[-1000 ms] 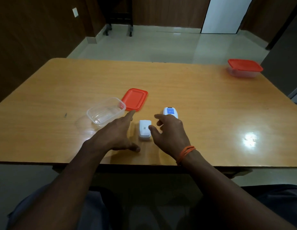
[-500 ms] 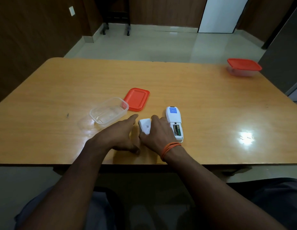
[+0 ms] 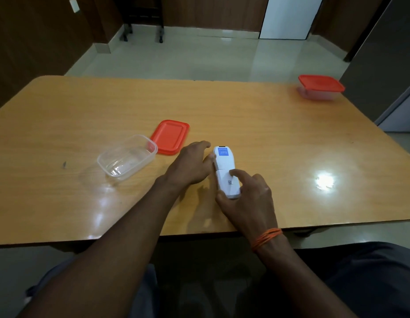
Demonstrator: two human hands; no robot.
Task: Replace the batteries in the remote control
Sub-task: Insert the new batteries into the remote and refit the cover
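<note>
A white remote control [image 3: 223, 159] lies back side up on the wooden table [image 3: 268, 125], a blue label at its far end. Its white battery cover [image 3: 228, 185] sits over the near half, hiding the batteries. My right hand [image 3: 251, 199] holds that near end: the bent index finger presses on top of the cover and the thumb is against the bottom left corner. My left hand [image 3: 190, 166] rests on the table with straight fingers touching the remote's left side.
A clear plastic container [image 3: 127, 158] stands open to the left, its red lid [image 3: 170, 137] flat beside it. A closed container with a red lid [image 3: 319, 87] sits at the far right corner. The near table edge runs just below my wrists.
My right hand lifted the loose cover from left of the remote and set it over the battery bay. My left hand slid right to the remote's side.
</note>
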